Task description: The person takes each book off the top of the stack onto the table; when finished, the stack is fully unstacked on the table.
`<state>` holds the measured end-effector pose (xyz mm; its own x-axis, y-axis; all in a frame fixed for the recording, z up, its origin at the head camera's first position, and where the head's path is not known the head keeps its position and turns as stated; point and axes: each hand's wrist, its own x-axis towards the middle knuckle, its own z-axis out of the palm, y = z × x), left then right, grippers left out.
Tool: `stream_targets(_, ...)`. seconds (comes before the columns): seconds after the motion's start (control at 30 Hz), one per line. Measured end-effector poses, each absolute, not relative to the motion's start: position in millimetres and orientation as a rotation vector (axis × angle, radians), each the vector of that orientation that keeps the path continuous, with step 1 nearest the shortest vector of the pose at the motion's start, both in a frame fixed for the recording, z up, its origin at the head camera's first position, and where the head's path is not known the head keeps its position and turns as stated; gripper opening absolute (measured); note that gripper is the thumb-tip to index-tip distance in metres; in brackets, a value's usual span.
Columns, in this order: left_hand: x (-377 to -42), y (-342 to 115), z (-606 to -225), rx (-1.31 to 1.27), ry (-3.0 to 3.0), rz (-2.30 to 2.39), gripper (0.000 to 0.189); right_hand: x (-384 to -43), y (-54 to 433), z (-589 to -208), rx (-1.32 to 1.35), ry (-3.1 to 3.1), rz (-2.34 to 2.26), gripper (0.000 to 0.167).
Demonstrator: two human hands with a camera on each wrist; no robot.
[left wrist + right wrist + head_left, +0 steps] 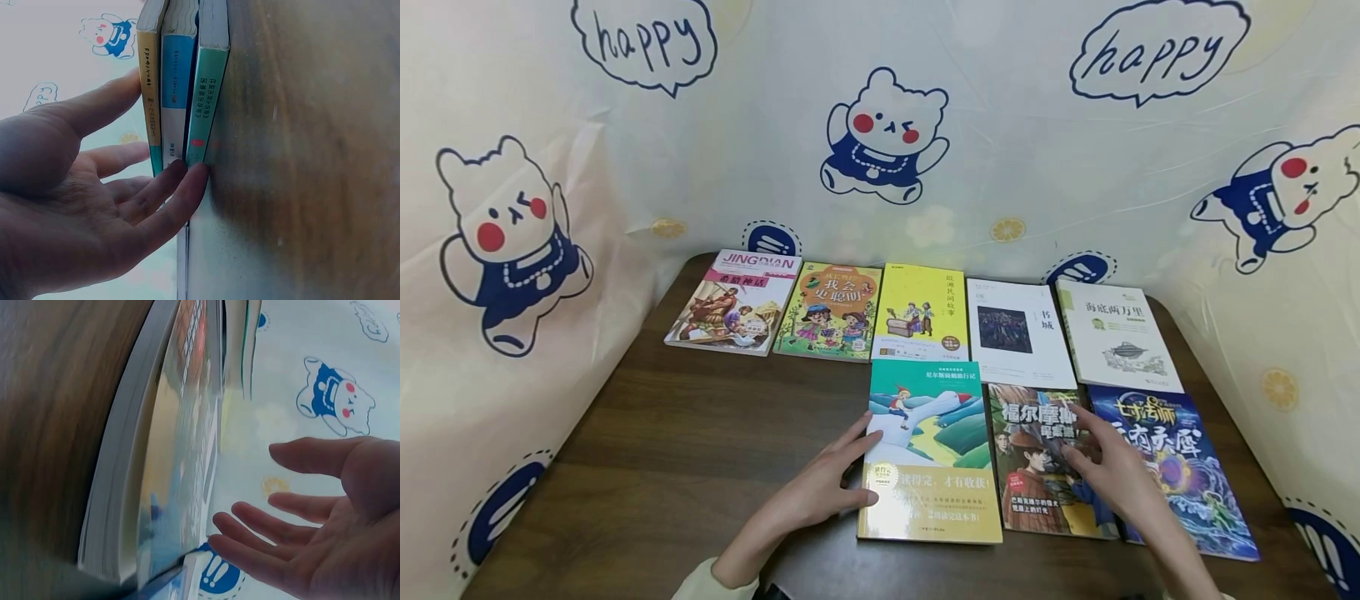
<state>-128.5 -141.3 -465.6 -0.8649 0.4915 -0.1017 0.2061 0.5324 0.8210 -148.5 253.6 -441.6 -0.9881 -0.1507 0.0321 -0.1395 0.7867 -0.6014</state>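
A green-and-gold book with a white goose on its cover lies at the front middle of the table. In the left wrist view it tops a pile, above a blue-and-white spine and a green spine. My left hand is at the pile's left side, its lower fingers touching the spines and the thumb near the top book. Above a brown detective book, to the right, hovers my right hand, fingers loosely spread and holding nothing. A blue fantasy-cover book lies beside it, partly behind my right forearm.
Along the back lie a pink-and-white book, an orange-and-green book, a yellow book, a white book and a cream book. Bare dark wooden table spreads leftward. A bear-printed cloth hangs around it.
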Motion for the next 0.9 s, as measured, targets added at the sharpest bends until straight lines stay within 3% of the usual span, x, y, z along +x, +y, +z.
stream_targets(0.5,-129,-141,-467,0.553,2.453,1.223,0.073,-145,217,-454,-0.418,2.743,-1.168,0.064)
stream_targets(0.9,-128,-141,-465,0.572,2.457,1.246,0.074,-144,196,-461,-0.505,2.677,-1.002,0.081)
